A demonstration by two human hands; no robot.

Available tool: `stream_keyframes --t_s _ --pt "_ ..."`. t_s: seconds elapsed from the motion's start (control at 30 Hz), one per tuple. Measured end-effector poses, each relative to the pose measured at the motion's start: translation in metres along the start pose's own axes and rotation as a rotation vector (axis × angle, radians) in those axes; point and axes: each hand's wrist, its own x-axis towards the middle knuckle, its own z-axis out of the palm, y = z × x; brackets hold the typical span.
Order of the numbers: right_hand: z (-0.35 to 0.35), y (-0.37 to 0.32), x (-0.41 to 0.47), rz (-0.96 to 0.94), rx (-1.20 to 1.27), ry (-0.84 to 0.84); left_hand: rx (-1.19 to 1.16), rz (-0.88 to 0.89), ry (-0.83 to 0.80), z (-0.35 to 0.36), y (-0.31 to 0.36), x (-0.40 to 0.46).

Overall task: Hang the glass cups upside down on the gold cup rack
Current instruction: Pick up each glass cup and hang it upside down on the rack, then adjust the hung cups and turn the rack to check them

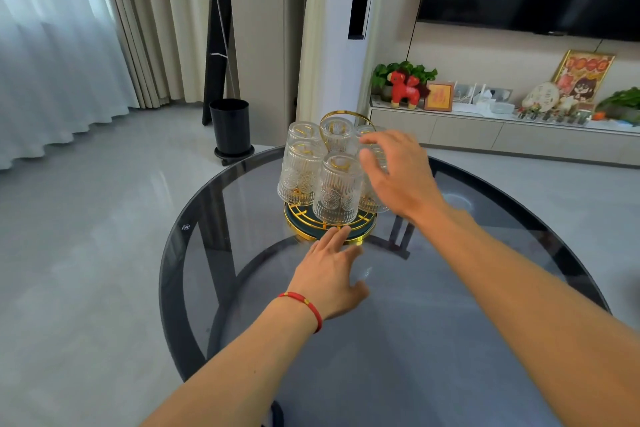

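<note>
**On the rack: cups hung, hands loose**

On the round glass table [485,305], gold rack [360,234] loaded with upside-down cups [337,189] all round. Right hand [398,177] spread open against the rightmost cup, gripping nothing. Left hand [332,270] flat and empty, fingertips at the rack's base rim. Likely rigid, fragile, slick; ribbed walls probably the surest hold, taken around the middle, not by the rim.

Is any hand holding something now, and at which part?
Nothing is clearly held. The left hand lies open, fingertips at the gold cup rack's round base. The right hand is spread open beside the ribbed glass cups.
</note>
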Motion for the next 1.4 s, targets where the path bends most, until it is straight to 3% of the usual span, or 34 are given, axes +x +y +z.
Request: stream_keyframes --t_s 0.1,0.2,0.43,0.53,0.73,1.13,1.4 --pt "-0.005 0.023 -0.006 0.117 0.097 0.122 0.061 -0.009 -0.022 0.007 0.001 0.002" --pt "-0.001 0.040 -0.009 0.227 0.106 0.116 0.132 -0.020 -0.021 0.020 0.004 0.004" --pt "0.000 0.041 0.032 0.219 0.150 -0.129 0.272 -0.062 0.016 0.044 -0.006 0.005" --pt "0.000 0.040 0.054 0.272 0.282 -0.233 0.253 -0.057 0.023 0.050 -0.008 0.005" --pt "0.002 0.045 0.077 0.373 0.457 -0.274 0.245 -0.062 0.021 0.051 -0.010 0.007" --pt "-0.002 0.061 0.086 0.363 0.306 -0.343 0.259 -0.086 0.011 0.051 -0.009 0.007" --pt "-0.003 0.067 0.083 0.266 0.190 -0.299 0.260 -0.093 0.014 0.051 -0.010 0.008"
